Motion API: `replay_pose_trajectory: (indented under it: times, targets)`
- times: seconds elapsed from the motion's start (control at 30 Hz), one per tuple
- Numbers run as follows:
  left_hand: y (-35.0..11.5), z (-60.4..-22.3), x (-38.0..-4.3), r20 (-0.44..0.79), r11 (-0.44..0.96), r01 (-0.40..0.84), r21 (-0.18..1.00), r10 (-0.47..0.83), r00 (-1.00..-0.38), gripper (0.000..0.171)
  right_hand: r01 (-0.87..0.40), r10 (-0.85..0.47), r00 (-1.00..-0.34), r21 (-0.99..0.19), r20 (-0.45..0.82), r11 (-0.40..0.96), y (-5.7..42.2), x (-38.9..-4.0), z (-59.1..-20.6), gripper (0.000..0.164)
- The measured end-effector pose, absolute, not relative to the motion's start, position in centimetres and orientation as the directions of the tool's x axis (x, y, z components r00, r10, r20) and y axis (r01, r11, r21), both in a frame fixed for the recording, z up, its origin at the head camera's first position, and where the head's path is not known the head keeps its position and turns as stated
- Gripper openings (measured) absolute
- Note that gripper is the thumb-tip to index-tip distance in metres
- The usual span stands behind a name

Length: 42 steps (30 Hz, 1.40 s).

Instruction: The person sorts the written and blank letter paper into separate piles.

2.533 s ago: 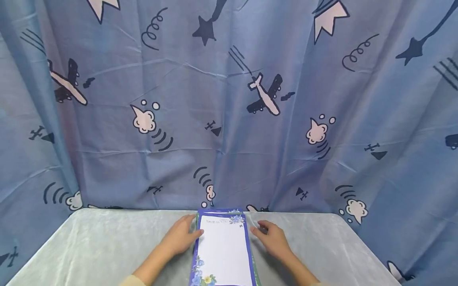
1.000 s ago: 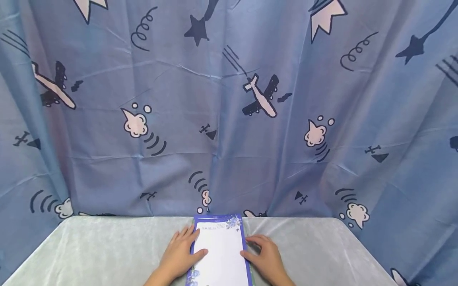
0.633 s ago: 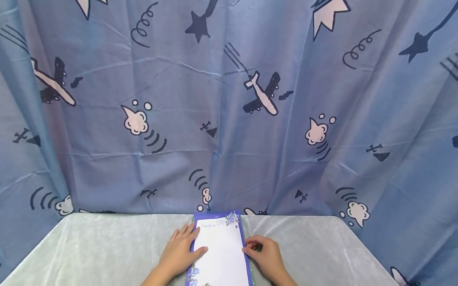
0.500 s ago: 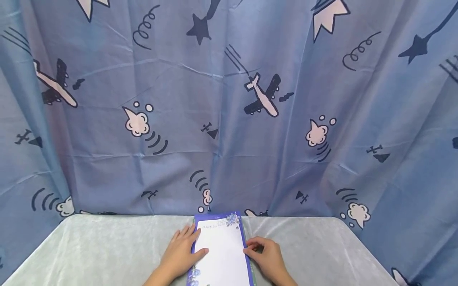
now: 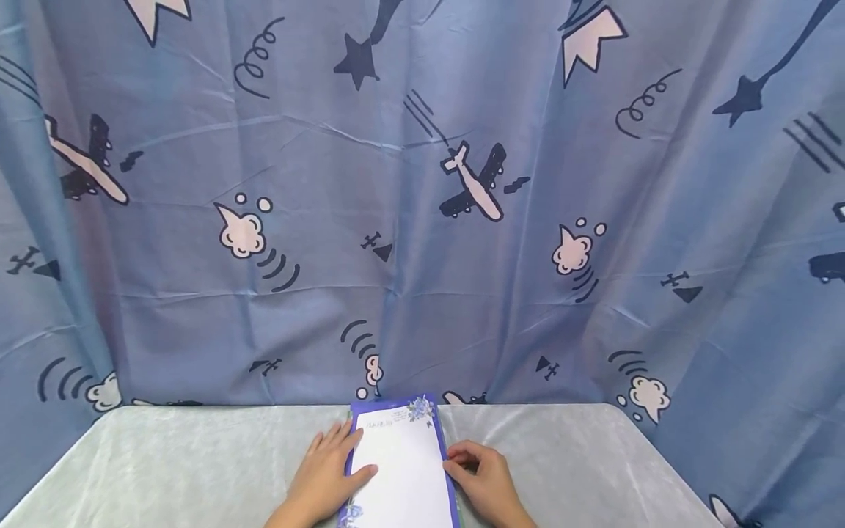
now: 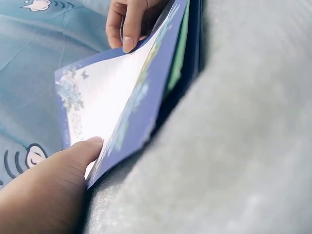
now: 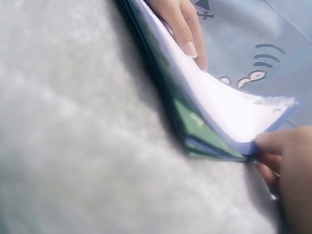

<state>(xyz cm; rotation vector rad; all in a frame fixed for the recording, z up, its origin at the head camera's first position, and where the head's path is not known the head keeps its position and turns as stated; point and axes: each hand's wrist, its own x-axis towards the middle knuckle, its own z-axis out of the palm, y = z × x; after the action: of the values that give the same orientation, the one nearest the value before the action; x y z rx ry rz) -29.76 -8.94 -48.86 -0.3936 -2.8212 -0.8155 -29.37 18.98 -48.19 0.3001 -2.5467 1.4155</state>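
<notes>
A stack of patterned letter paper (image 5: 399, 469) lies on the table, its top sheet white with a blue-violet border and blue flowers. My left hand (image 5: 323, 473) rests along the left edge, fingers fairly straight and thumb lying on the white. At the right edge, my right hand (image 5: 485, 477) pinches the top sheet between thumb and fingers. The right wrist view shows that pinched border (image 7: 249, 146) bent upward, above green-edged sheets (image 7: 200, 129). In the left wrist view a gap separates the top sheet (image 6: 114, 105) from a green sheet (image 6: 178, 53) beneath.
A pale grey velvety cloth (image 5: 574, 469) covers the table. Behind its far edge hangs a blue curtain (image 5: 330, 220) printed with planes, stars and clouds. The stack's near end runs out of the head view.
My right hand, apart from the stack at first, has come in and now pinches the top sheet's right edge. My left hand has settled further onto the sheet. The head view has shifted slightly.
</notes>
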Motion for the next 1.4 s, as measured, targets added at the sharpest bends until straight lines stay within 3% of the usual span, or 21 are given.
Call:
replay_pose_trajectory:
  times: [0.23,0.47,0.87,1.07,1.17,1.4]
  targets:
    - [-8.9,-48.5,-29.7,0.231,0.816,0.266,0.513,0.167,-0.958,0.074,-0.308,-0.109,-0.951,-0.854,0.289,0.418,19.2,-29.6,-47.8,0.017]
    - [-8.8,-48.4,-29.7,0.259,0.754,0.245,0.61,0.103,-0.96,0.063,-0.17,-0.065,-0.985,-0.944,0.158,0.282,19.4,-29.5,-47.7,0.028]
    - [-8.7,-48.6,-29.8,0.377,0.64,0.275,0.717,-0.025,-0.926,0.03,-0.071,-0.002,-0.997,-0.967,0.073,0.245,19.6,-29.7,-47.2,0.033]
    - [-8.6,-48.8,-30.0,0.421,0.582,0.319,0.748,-0.045,-0.906,0.024,-0.035,0.028,-0.999,-0.98,0.041,0.194,20.0,-29.9,-47.5,0.034]
    - [-8.6,-48.8,-30.0,0.408,0.509,0.343,0.789,-0.016,-0.913,0.023,-0.036,0.041,-0.998,-0.985,0.044,0.169,20.1,-30.0,-47.4,0.034]
    - [-8.9,-48.7,-29.9,0.325,0.432,0.391,0.812,0.222,-0.919,0.025,-0.035,0.09,-0.995,-0.984,0.052,0.176,19.8,-30.0,-47.2,0.034]
